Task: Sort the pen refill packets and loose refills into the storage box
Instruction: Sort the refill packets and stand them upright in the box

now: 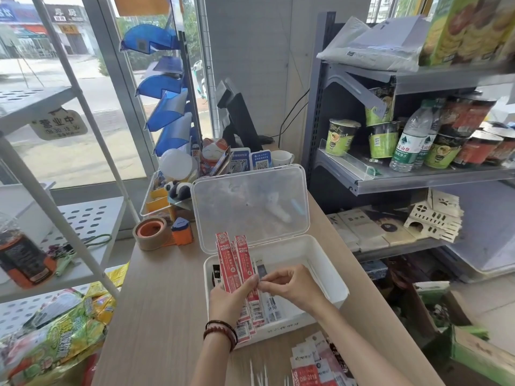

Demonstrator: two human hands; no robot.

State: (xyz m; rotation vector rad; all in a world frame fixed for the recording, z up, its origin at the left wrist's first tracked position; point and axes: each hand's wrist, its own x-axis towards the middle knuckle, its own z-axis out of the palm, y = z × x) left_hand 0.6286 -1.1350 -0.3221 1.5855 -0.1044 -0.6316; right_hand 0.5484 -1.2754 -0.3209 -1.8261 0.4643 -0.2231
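Nearest, at the bottom edge: loose white refills [262, 376] flat on the wooden counter [167, 302], just beside a spread pile of red-and-white refill packets [312, 366]. Just beyond, white storage box [331, 277], open, clear hinged lid [250, 207] tilted upright at its far side. Inside, along the left wall, dark-labelled packets [216, 271]; on the box floor, white packets [271, 307] with barcodes.

Over the box's near-left part — left hand [231, 298], fingers curled round a fan of red refill packets [237, 263], held upright, tops spreading above the rim, lower ends hanging below the palm. Beaded bracelets [220, 330] on that wrist. Right hand [289, 285] close against the left, thumb and forefinger pinching the fan's right edge, other fingers loosely curled; cannot tell whether one packet or several in the pinch.

Left of the lid: brown tape roll [152, 232] just beside an orange-and-blue dispenser [182, 232]. Behind: clear tray [156, 201], panda toy [178, 189], lucky-cat figure [213, 151], QR-code stands [262, 162]. Right — grey shelving [418, 179] with green noodle cups [341, 136] and water bottles [409, 143].
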